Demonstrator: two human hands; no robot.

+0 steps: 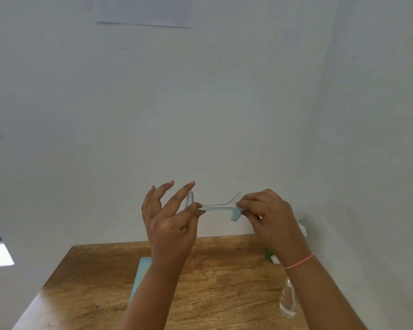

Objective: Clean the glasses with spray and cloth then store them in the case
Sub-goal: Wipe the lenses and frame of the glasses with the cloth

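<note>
Light-blue case (141, 270) lies flat on the tabletop (224, 294), partly hidden by your left forearm. Your left hand (169, 222) is raised above it, thumb and one finger pinching the left end of the clear-framed glasses (216, 206), other fingers splayed. The glasses sit level in mid-air between both hands. Your right hand (270, 217) pinches the blue cloth (236, 214) onto their right end. The clear spray bottle (288, 303) stands on the tabletop under your right forearm, with a plant (303, 225) behind that hand.
</note>
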